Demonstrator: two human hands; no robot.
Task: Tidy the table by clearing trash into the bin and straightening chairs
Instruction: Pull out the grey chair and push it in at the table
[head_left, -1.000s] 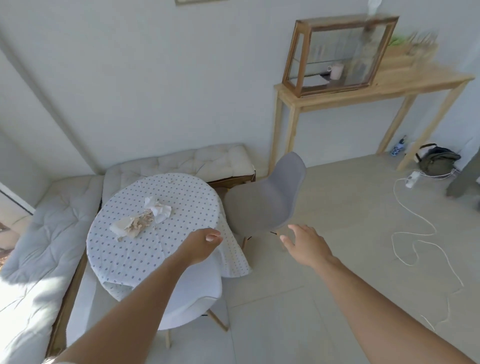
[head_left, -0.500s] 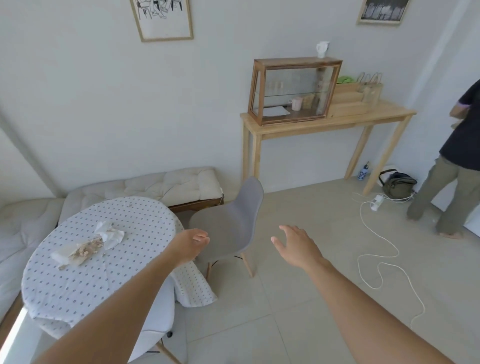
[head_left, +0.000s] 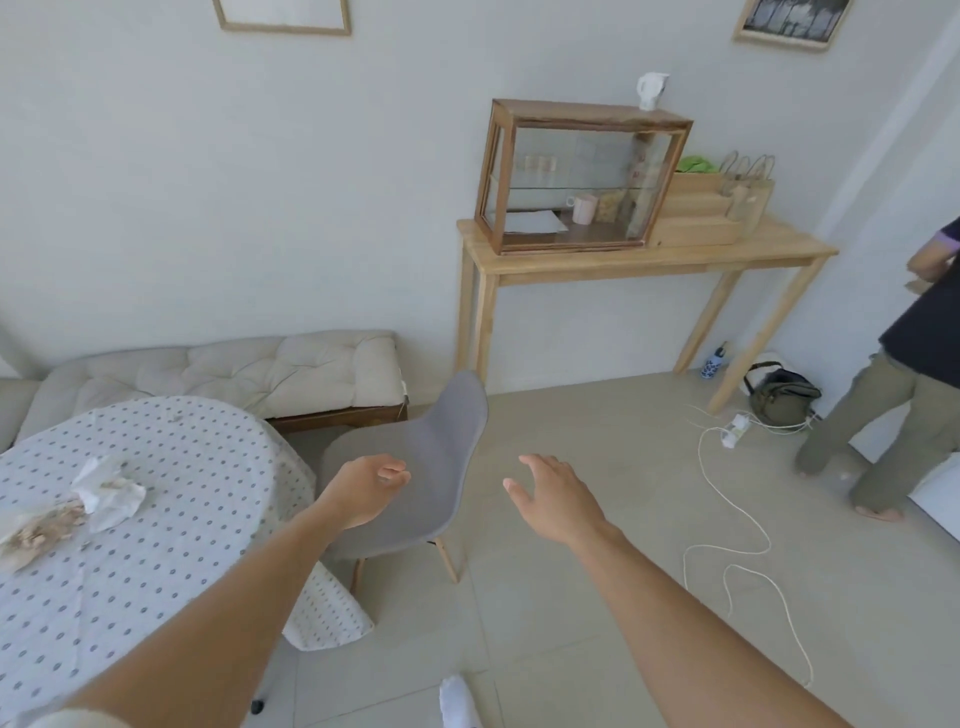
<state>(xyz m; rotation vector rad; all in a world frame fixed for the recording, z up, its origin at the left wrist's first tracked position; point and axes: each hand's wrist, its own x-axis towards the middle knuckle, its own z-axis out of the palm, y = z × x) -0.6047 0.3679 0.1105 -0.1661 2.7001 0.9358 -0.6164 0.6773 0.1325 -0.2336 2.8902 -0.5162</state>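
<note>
Both hands empty, outstretched toward grey chair (head_left: 415, 478) beside round table (head_left: 171, 519). Left hand (head_left: 363, 488) loosely curled in front of chair seat, contact unclear. Right hand (head_left: 556, 499) fingers spread, just right of chair, apart. Crumpled paper trash (head_left: 88, 504) lies on tablecloth at left.

Grey chair (head_left: 441, 467); white tablecloth (head_left: 171, 499) with grey dots; white crumpled paper (head_left: 111, 493); cream bench cushion (head_left: 291, 374); pale wooden side table (head_left: 649, 260).

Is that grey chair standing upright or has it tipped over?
Upright. The grey chair has its wooden legs on the floor and its backrest rising behind the seat, beside the round table.
</note>
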